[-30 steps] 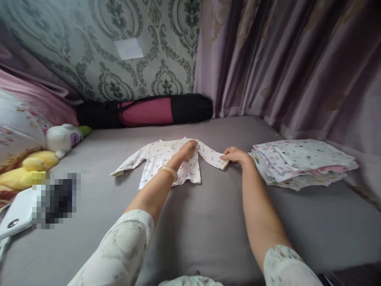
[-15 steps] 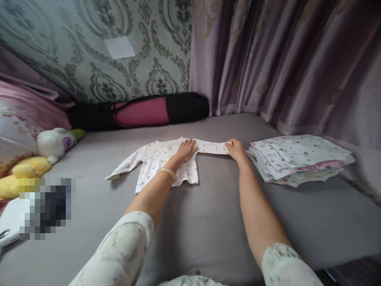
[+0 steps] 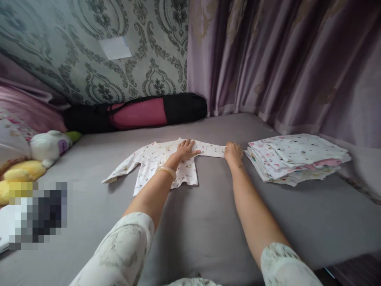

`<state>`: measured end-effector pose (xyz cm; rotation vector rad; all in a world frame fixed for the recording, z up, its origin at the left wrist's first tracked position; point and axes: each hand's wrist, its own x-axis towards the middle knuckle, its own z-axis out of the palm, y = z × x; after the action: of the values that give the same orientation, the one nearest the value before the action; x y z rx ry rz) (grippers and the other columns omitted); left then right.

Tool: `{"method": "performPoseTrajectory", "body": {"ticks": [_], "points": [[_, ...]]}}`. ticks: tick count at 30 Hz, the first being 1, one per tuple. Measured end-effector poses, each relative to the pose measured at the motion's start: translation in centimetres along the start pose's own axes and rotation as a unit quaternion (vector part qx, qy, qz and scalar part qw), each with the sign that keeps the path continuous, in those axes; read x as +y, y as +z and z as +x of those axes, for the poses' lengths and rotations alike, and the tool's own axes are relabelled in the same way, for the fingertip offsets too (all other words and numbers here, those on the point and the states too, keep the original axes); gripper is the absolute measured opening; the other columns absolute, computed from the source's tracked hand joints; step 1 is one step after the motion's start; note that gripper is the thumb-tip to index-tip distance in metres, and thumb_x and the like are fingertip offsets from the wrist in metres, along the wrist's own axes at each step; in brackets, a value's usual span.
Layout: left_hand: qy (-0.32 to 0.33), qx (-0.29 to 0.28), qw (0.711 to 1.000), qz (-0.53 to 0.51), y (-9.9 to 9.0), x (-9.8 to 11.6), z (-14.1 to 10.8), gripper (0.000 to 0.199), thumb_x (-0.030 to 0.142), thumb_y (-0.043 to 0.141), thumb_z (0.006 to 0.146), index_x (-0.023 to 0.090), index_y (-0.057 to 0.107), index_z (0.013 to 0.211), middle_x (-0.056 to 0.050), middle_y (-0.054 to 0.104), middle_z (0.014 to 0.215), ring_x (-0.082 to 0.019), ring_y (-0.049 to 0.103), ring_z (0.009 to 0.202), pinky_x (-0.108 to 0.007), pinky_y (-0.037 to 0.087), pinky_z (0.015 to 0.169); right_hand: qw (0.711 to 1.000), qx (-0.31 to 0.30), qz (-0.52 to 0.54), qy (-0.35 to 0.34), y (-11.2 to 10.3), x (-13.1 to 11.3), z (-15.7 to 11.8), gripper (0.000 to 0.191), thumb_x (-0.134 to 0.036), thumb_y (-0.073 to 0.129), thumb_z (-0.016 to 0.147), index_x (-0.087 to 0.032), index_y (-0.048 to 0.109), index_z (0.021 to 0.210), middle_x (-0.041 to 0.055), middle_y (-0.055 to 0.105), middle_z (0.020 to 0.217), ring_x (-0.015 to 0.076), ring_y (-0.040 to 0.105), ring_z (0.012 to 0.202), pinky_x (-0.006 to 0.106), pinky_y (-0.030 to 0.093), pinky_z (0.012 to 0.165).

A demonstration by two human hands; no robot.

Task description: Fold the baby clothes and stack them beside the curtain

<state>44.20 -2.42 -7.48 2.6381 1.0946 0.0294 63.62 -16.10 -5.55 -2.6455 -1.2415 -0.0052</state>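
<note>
A small white long-sleeved baby shirt (image 3: pixel 151 161) with a scattered print lies spread on the grey bed sheet (image 3: pixel 208 222). My left hand (image 3: pixel 186 151) presses flat on the shirt near the shoulder, its fingers spread and the thumb out to the right. At the end of the right-hand sleeve, my right hand (image 3: pixel 233 152) is closed around the cuff, and the sleeve runs straight between both hands. The opposite sleeve lies angled down to the left. My left forearm covers part of the shirt's lower front.
Just right of my right hand is a stack of folded printed clothes (image 3: pixel 297 159). A long black and pink bag (image 3: pixel 137 113) lies along the wall. Plush toys (image 3: pixel 44 147) and a blurred-out object (image 3: pixel 49 212) are at the left. Purple curtains (image 3: pixel 256 59) hang behind.
My right hand has turned, its fingers now curled over the cuff, with the sleeve still stretched out. My left hand stays on the shirt, its thumb spread wider. The view has shifted slightly.
</note>
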Motion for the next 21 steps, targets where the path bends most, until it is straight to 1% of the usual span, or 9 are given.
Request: {"method": "performPoseTrajectory", "body": {"ticks": [2,3,5,7,8,10,12,14,21], "points": [[0.003,0.004,1.0,0.002,-0.1,0.1,0.1,0.078,0.07,0.043,0.085,0.021,0.034,0.146,-0.017,0.024,0.158,-0.037,0.02,0.145,-0.053,0.021,0.113,0.999,0.036,-0.012,-0.003,-0.1,-1.0,-0.4,0.042,-0.009,0.03,0.093,-0.01,0.061,0.122,0.0229,0.058,0.127,0.0312,0.051,0.12,0.043,0.04,0.095],[0.003,0.004,1.0,0.004,-0.1,0.1,0.2,0.079,0.071,0.044,0.085,0.021,0.034,0.145,-0.018,0.025,0.158,-0.038,0.02,0.145,-0.054,0.021,0.113,0.998,0.049,-0.007,-0.025,0.0,-1.7,-0.5,0.044,-0.009,0.029,0.094,-0.01,0.058,0.126,0.0227,0.056,0.131,0.0309,0.049,0.123,0.045,0.037,0.098],[-0.006,-0.006,1.0,0.008,-0.3,0.2,0.3,0.08,0.07,0.046,0.083,0.021,0.034,0.146,-0.018,0.023,0.158,-0.039,0.019,0.144,-0.055,0.021,0.112,0.992,0.047,0.023,-0.114,0.6,-3.4,-0.7,0.046,-0.014,0.027,0.096,-0.012,0.051,0.135,0.0188,0.05,0.141,0.0279,0.042,0.131,0.046,0.03,0.106],[-0.017,-0.017,1.0,0.014,-0.4,0.4,0.3,0.079,0.065,0.049,0.084,0.02,0.032,0.147,-0.018,0.021,0.159,-0.04,0.017,0.145,-0.055,0.02,0.113,0.974,0.006,0.06,-0.219,1.6,-5.2,-0.8,0.048,-0.022,0.024,0.1,-0.015,0.043,0.143,0.0121,0.042,0.151,0.0233,0.031,0.141,0.044,0.02,0.114],[-0.019,-0.02,0.999,0.018,-0.5,0.4,0.3,0.076,0.06,0.051,0.085,0.02,0.032,0.147,-0.018,0.022,0.159,-0.039,0.018,0.145,-0.054,0.021,0.113,0.964,-0.025,0.073,-0.254,2.2,-6.1,-0.9,0.05,-0.027,0.022,0.101,-0.016,0.04,0.146,0.0093,0.037,0.154,0.0219,0.025,0.144,0.044,0.015,0.116],[-0.018,-0.017,0.999,0.028,-0.6,0.5,0.2,0.071,0.047,0.054,0.086,0.021,0.031,0.148,-0.016,0.024,0.158,-0.037,0.02,0.144,-0.052,0.023,0.113,0.951,-0.082,0.088,-0.284,3.3,-7.5,-1.2,0.055,-0.035,0.019,0.101,-0.016,0.032,0.151,0.0066,0.03,0.158,0.0208,0.017,0.147,0.043,0.01,0.118],[-0.021,-0.012,0.999,0.041,-0.6,0.6,0.1,0.069,0.038,0.054,0.085,0.023,0.031,0.148,-0.014,0.025,0.158,-0.034,0.023,0.144,-0.049,0.024,0.113,0.947,-0.123,0.087,-0.283,3.9,-8.3,-1.4,0.059,-0.041,0.015,0.101,-0.015,0.026,0.153,0.0064,0.026,0.159,0.0209,0.014,0.148,0.043,0.007,0.119],[-0.029,-0.014,0.998,0.053,-0.7,0.7,0.0,0.069,0.036,0.052,0.086,0.023,0.029,0.149,-0.013,0.025,0.158,-0.031,0.023,0.144,-0.046,0.024,0.114,0.95,-0.145,0.079,-0.266,4.1,-8.4,-1.6,0.062,-0.045,0.011,0.101,-0.016,0.024,0.154,0.0059,0.023,0.16,0.0218,0.012,0.148,0.046,0.005,0.119],[-0.033,-0.028,0.998,0.04,-0.8,0.8,-0.1,0.075,0.058,0.045,0.087,0.021,0.026,0.15,-0.013,0.018,0.161,-0.032,0.015,0.147,-0.045,0.017,0.116,0.975,-0.156,0.052,-0.152,2.8,-7.2,-2.1,0.065,-0.055,0.008,0.098,-0.027,0.025,0.154,0.0044,0.015,0.162,0.0352,0.003,0.148,0.068,-0.001,0.111]]}}
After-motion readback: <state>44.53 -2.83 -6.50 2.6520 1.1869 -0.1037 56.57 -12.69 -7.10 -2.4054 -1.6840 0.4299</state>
